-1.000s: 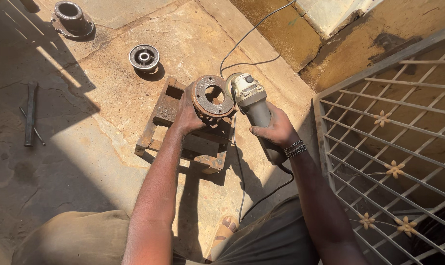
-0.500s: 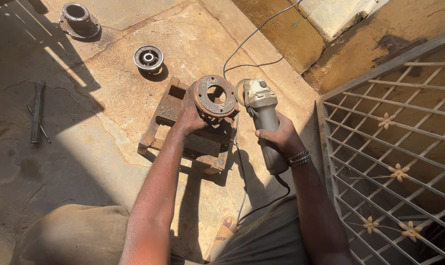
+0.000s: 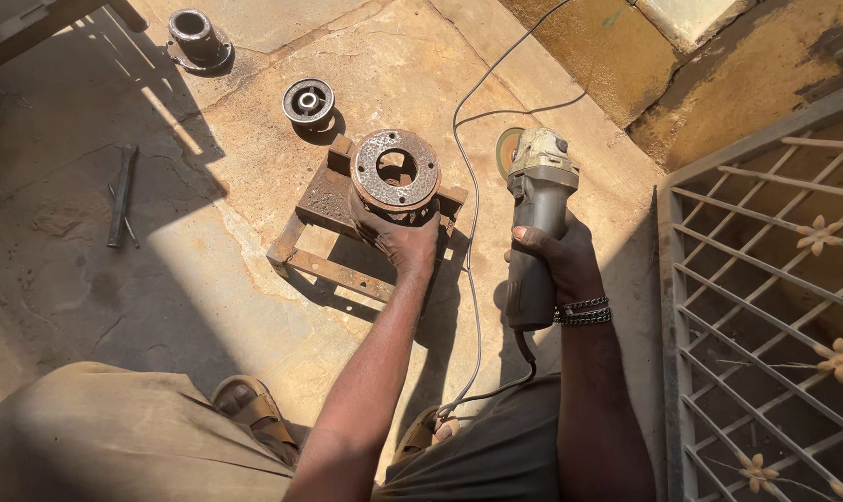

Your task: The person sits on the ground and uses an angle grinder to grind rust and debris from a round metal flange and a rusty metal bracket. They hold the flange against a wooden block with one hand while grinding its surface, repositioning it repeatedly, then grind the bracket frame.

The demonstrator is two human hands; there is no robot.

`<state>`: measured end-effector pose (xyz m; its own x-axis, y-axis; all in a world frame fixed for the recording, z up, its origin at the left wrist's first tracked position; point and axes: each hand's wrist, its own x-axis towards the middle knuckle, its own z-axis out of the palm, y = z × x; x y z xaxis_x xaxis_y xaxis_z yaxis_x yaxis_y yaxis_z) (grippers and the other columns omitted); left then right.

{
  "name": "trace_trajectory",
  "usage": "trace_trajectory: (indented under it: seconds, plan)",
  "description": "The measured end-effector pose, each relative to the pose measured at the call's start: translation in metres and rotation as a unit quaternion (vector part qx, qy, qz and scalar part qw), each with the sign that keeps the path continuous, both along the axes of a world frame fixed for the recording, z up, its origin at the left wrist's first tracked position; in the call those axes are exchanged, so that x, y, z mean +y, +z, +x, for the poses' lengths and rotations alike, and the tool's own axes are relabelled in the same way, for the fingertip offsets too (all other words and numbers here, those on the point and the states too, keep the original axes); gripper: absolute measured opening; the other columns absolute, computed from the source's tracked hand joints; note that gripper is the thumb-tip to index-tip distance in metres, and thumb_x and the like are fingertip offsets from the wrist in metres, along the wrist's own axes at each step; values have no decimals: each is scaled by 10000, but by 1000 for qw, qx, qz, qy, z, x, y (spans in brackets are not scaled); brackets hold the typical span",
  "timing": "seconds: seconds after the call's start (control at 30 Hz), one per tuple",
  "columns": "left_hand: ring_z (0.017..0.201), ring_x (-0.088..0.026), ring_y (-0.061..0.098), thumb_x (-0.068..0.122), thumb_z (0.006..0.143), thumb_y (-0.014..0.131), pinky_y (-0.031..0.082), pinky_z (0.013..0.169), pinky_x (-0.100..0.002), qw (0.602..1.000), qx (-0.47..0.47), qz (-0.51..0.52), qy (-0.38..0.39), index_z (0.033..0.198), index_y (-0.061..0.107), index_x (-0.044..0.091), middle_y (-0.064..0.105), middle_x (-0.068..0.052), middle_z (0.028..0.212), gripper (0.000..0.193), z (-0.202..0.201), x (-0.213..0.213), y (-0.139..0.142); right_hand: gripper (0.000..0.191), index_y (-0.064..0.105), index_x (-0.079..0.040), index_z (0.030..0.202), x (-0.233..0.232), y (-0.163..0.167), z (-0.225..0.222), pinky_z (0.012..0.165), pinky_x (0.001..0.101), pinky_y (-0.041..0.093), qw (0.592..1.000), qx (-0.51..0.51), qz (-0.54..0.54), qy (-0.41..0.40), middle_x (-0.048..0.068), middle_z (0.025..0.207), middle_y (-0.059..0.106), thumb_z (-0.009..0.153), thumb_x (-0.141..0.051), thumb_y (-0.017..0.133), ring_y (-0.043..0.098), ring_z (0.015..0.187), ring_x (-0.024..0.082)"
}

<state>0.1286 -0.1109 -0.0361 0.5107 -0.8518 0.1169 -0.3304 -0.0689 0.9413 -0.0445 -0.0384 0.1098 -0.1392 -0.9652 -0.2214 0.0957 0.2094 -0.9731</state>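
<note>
- Rusted steel marks the round flange, a disc with a central hole and small bolt holes; it sits on a rusty metal stand on the concrete floor
- left hand is clasped around the near side of the flange, fingers curled under its rim
- right hand is wrapped tight around the grey body of an angle grinder; its disc stands just right of the flange, apart from it; a cable trails back between the arms
- beyond lie a pulley-like wheel and a collared flange; a dark bar lies at left; a metal grille stands at right
</note>
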Motion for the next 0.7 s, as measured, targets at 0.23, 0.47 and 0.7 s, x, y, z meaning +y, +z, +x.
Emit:
trace_trajectory:
  seconds: [0.23, 0.47, 0.7]
  plan:
    - [1304, -384, 534, 344, 736, 915, 410, 1141, -500, 989, 74, 102, 75, 1499, 225, -77, 483, -262, 1426, 1111, -56, -44, -41, 476, 581, 22, 1159, 6, -8, -43, 602, 373, 621, 999, -8, -25, -41, 110, 913, 649, 781, -153, 813, 700, 688, 209]
    - [1356, -385, 462, 296, 594, 1005, 330, 1177, -533, 989, -20, -108, 99, 1491, 205, -109, 425, -286, 1421, 1268, -21, -38, -20, 495, 595, 24, 1160, 1, -23, -67, 617, 379, 631, 998, -15, -46, -34, 106, 917, 653, 751, -130, 825, 695, 699, 201]
    - [1360, -330, 526, 371, 567, 1018, 373, 1218, -487, 978, -5, -138, -154, 1552, 165, -9, 476, -224, 1453, 1358, 35, -49, -24, 526, 585, 30, 1159, -10, -34, -71, 628, 385, 635, 999, -7, -23, -33, 111, 920, 655, 737, -157, 837, 705, 712, 212]
